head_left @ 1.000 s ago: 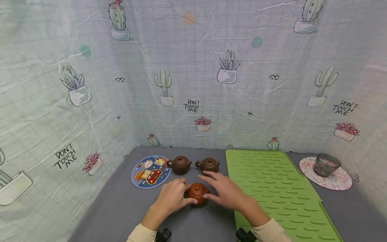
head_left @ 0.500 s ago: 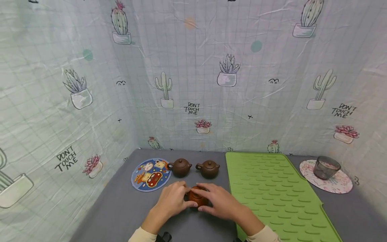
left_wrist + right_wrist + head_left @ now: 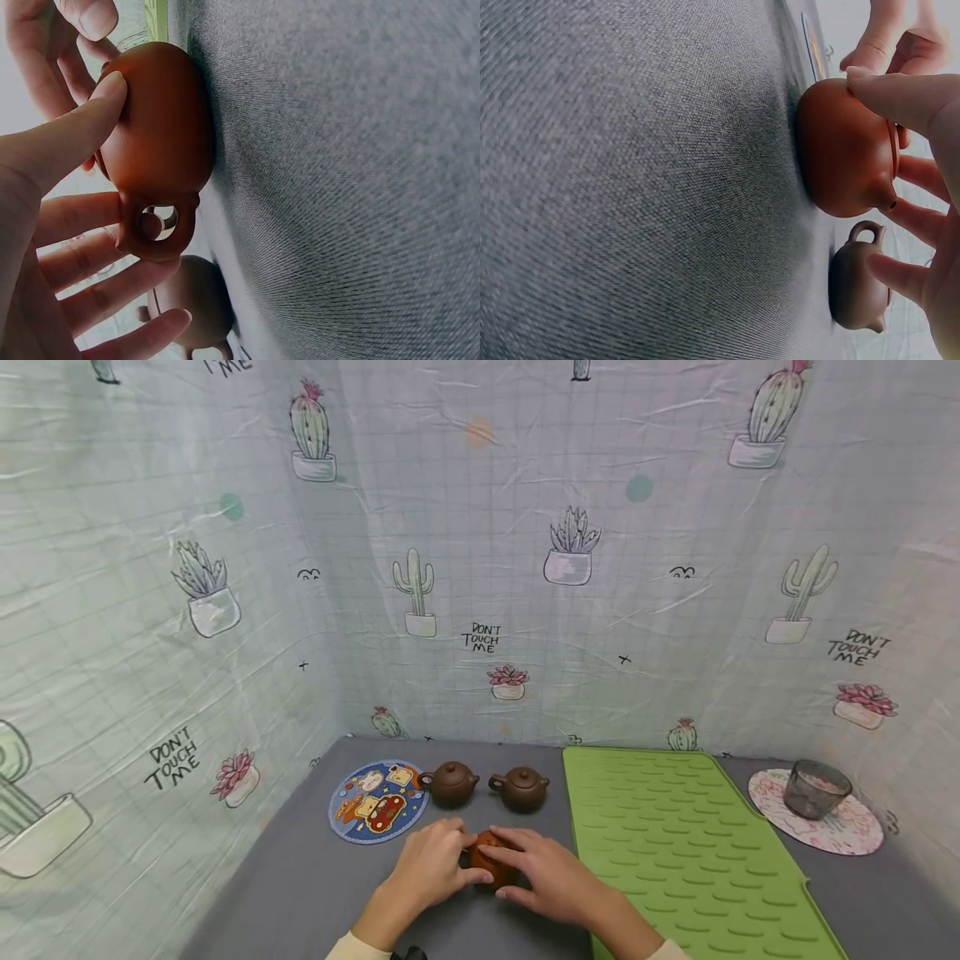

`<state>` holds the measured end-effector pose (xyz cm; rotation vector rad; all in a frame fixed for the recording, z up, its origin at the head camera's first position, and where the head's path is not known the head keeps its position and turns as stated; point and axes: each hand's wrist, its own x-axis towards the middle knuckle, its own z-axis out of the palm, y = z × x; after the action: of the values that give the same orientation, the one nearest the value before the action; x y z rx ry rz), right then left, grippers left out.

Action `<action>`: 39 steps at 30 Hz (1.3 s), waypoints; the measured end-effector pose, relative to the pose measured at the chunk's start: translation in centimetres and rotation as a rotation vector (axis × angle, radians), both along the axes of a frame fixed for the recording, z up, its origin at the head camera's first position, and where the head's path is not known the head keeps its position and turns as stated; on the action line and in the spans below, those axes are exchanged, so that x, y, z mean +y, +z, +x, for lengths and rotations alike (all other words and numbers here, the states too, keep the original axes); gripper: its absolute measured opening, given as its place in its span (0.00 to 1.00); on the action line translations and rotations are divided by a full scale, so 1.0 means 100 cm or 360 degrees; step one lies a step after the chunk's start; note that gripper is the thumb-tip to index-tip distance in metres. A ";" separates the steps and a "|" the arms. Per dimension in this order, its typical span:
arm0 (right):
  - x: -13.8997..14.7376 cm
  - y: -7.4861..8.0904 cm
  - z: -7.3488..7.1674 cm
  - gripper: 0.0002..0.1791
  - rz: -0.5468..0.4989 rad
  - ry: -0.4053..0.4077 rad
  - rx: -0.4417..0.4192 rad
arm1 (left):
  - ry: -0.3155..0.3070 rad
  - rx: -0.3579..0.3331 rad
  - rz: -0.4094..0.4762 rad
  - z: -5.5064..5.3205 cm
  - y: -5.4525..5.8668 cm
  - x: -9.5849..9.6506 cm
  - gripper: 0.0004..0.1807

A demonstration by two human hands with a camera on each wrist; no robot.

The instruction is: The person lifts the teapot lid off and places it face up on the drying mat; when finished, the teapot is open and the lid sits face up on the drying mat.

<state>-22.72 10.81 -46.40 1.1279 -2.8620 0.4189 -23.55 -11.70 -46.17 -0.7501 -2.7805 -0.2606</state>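
A small reddish-brown clay teapot [image 3: 501,873] stands upright on the grey cloth between both hands. My left hand [image 3: 431,865] holds it from the left: the thumb presses its body, and fingers lie by the looped handle [image 3: 189,226] in the left wrist view. From the right, my right hand [image 3: 553,875] curls round it, thumb on the near side and fingers over the lid. The spout [image 3: 882,196] points toward the right hand. Fingers partly cover the lid, so whether it is pinched is hard to see.
Two dark brown teapots, one left [image 3: 452,785] and one right [image 3: 522,790], stand behind. A blue cartoon mat [image 3: 367,827] lies at left. To the right are a green ridged mat [image 3: 675,843] and a smoky cup [image 3: 816,789] on a pink-patterned round mat [image 3: 855,835]. A patterned curtain [image 3: 637,693] encloses the table.
My right hand has moved left, its fingers drawing in from around the spout side to over the lid. The left hand keeps its hold. The head view has tilted up slightly.
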 end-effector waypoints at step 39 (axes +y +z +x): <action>-0.006 0.000 -0.003 0.25 -0.0207 0.0056 0.0389 | 0.0017 0.0028 -0.0013 -0.001 0.000 0.000 0.30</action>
<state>-23.02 10.22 -46.37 1.1228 -2.5694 0.4288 -23.64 -11.69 -46.17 -0.7359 -2.7700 -0.2400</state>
